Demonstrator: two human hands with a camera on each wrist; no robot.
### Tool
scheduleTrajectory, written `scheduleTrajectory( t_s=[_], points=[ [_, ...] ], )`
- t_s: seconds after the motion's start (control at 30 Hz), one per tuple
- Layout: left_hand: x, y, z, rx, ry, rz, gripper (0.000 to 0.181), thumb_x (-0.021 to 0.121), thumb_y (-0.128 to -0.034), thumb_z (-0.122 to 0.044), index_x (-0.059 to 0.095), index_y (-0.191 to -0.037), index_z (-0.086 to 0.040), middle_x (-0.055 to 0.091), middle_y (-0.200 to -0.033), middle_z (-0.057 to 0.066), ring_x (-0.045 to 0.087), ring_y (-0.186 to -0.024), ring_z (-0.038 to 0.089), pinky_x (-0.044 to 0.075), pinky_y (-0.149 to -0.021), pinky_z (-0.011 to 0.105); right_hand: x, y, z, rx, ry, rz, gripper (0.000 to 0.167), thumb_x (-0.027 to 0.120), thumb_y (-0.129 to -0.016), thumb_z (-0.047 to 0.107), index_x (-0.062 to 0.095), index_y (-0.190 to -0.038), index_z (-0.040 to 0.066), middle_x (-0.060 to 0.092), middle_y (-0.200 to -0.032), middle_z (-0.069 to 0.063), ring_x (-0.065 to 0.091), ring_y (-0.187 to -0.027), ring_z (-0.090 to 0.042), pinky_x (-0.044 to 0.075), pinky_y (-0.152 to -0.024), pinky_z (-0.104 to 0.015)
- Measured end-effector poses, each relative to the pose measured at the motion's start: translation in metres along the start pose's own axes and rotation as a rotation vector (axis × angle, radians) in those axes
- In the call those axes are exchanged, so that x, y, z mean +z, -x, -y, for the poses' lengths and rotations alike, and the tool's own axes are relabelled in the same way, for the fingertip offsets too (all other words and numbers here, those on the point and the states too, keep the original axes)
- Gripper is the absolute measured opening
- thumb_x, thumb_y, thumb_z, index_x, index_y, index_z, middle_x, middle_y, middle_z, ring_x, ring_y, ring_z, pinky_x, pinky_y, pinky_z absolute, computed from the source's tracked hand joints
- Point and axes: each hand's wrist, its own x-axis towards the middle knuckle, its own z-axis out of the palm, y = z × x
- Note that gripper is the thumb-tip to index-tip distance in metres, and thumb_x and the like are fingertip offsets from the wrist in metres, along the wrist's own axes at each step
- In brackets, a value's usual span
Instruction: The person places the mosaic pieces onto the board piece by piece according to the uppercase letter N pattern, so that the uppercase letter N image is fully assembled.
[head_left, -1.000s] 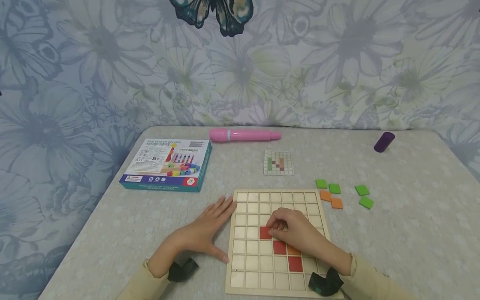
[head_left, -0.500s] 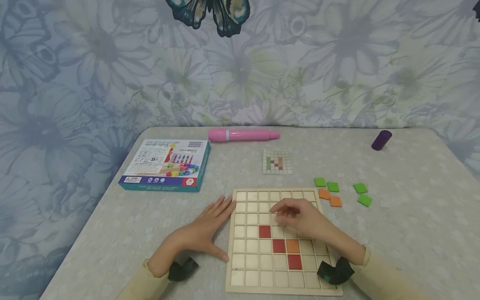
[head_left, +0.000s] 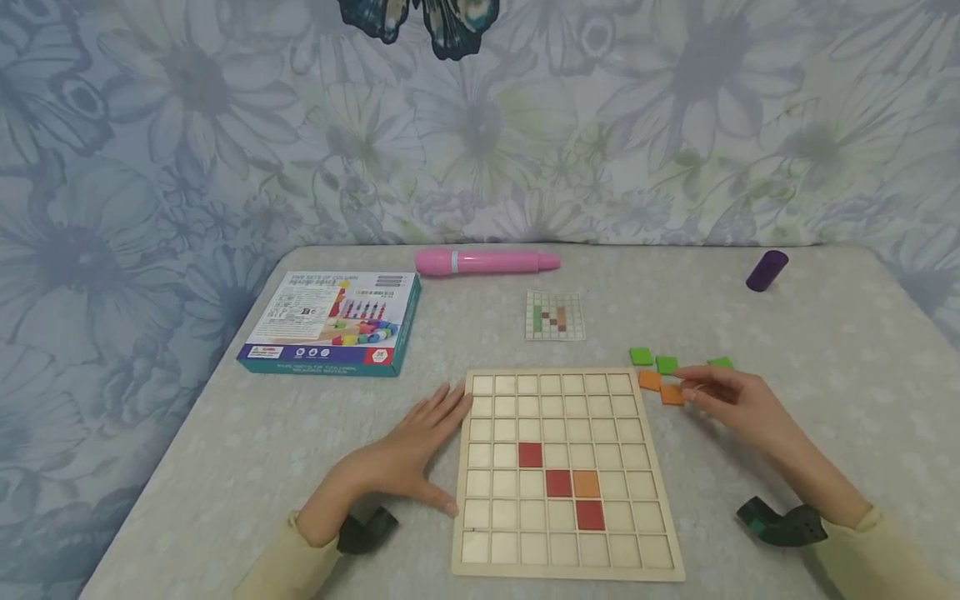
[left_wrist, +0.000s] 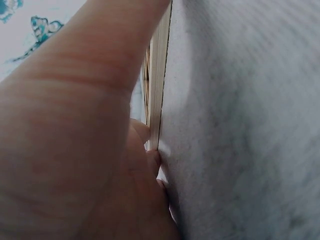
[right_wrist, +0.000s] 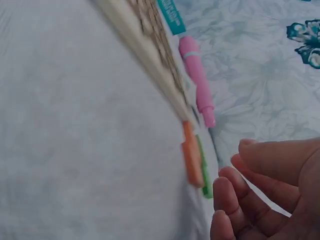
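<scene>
A wooden grid board (head_left: 543,567) lies on the table, holding red tiles (head_left: 530,455) and one orange tile (head_left: 586,484) in its cells. Against its left edge my left hand (head_left: 405,454) rests with spread fingers; the left wrist view shows the board's side (left_wrist: 159,85) beside the fingers. My right hand (head_left: 742,408) hovers at the loose tiles, its fingertips close to an orange tile (head_left: 672,395). In the right wrist view, thumb and fingers (right_wrist: 227,195) stand apart from the orange tile (right_wrist: 191,162) and hold nothing. Another orange tile (head_left: 649,380) lies alongside.
Green tiles (head_left: 667,365) lie right of the board, one partly behind my right hand. Behind the board are a small pattern card (head_left: 555,317), a pink pen-shaped case (head_left: 487,262), a boxed toy set (head_left: 330,323) and a purple cylinder (head_left: 767,271). A patterned wall (head_left: 480,150) backs the table.
My right hand has left the red tile in its cell, lifted off the board and moved right to the loose tiles. The left hand stays at the board's edge.
</scene>
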Motion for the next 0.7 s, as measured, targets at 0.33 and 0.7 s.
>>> scheduleTrajectory(
  t_s=[0.33, 0.7],
  points=[
    [0.001, 0.001, 0.0, 0.002, 0.003, -0.001, 0.126, 0.076, -0.0633, -0.062, 0.002, -0.15, -0.007, -0.006, -0.155, 0.011, -0.011, -0.138, 0.027, 0.0, -0.108, 0.05, 0.012, 0.0, -0.013, -0.074, 0.232, -0.085, 0.024, 0.072, -0.082, 0.004, 0.068, -0.105, 0.0, 0.054, -0.079, 0.0, 0.043, -0.062, -0.008, 0.036, -0.05, -0.022],
    [0.001, 0.0, 0.001, 0.021, -0.003, -0.019, 0.126, 0.075, -0.0633, -0.062, 0.004, -0.151, -0.006, -0.005, -0.155, 0.011, -0.01, -0.139, 0.029, 0.002, -0.108, 0.052, 0.015, 0.0, -0.015, -0.076, 0.277, -0.122, 0.022, 0.072, -0.081, 0.005, 0.068, -0.102, 0.003, 0.048, -0.071, 0.001, 0.04, -0.062, -0.009, 0.033, -0.051, -0.024]
  ],
)
